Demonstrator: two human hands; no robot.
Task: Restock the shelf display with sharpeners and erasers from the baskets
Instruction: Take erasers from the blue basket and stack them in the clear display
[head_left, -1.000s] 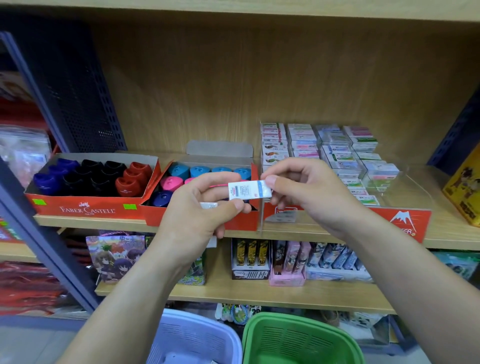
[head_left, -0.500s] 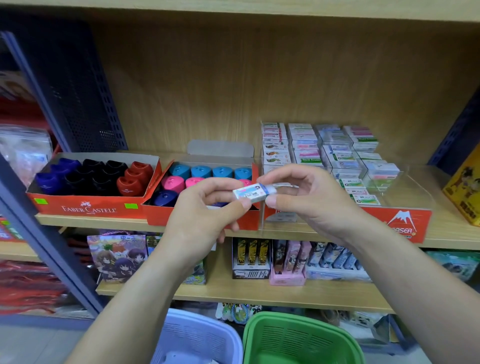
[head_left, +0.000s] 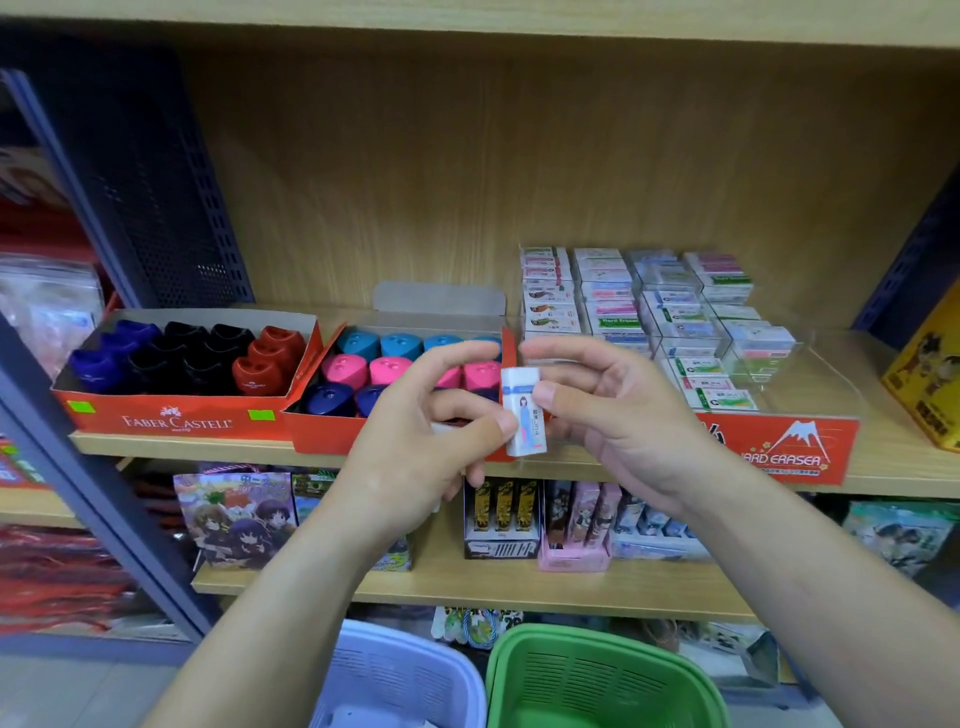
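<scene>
Two baskets are sitting nearest, at six o'clock of the view: a lavender basket (head_left: 395, 675) and, just beside it on the right, a green basket (head_left: 597, 680). Above them, both hands are meeting at the centre. The left hand (head_left: 410, 447) is pinching a white eraser (head_left: 523, 415) between its thumb and curled fingers, holding it upright. The right hand (head_left: 618, 421) is gripping the same eraser from the three o'clock side, with the thumb pressing its printed face and the index finger arching above it.

Beyond the hands, a wooden shelf (head_left: 893, 452) is carrying three displays. At nine o'clock, a red sharpener box (head_left: 176, 418) is holding blue, black and red sharpeners. Just beside it, a second red box (head_left: 327, 434) is holding teal, pink and navy ones. At three o'clock, a clear eraser tray (head_left: 779, 452) is holding stacked erasers. A lower shelf (head_left: 519, 590) is showing card packs. Farthest back, a wood-grain back panel (head_left: 519, 156) is closing the bay, with a dark perforated side panel (head_left: 156, 182) standing at ten o'clock.
</scene>
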